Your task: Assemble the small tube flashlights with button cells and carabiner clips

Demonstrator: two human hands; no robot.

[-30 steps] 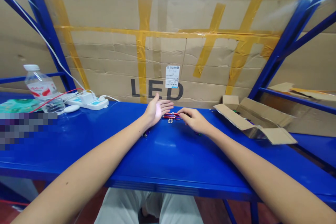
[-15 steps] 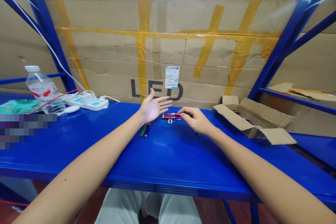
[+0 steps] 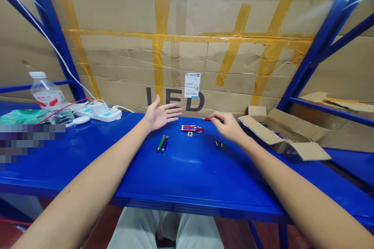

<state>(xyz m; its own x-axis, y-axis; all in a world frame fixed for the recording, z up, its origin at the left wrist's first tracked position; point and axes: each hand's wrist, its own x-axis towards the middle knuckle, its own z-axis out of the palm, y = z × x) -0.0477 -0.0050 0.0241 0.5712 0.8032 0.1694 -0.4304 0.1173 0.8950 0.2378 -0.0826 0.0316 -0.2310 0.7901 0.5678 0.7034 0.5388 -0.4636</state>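
My left hand is held palm up above the table with its fingers spread and nothing in it. Between the fingers of my right hand is a red mini flashlight, its silver end pointing left. Below and between the hands lie red and purple mini flashlights side by side, with clips at their right end. Several small silver button cells sit just in front of them. A green and a purple tube rest nearer me on the left. Two small carabiners, one purple and one green, lie below my right hand.
An open cardboard box with coloured pieces inside stands on the right. On the left are a water bottle, a white power strip with cables and a green packet. A large cardboard sheet walls off the blue table's back.
My right hand has moved right and slightly back, carrying the red flashlight away from the row. My left hand has shifted left and stays open. The carabiners are now uncovered.
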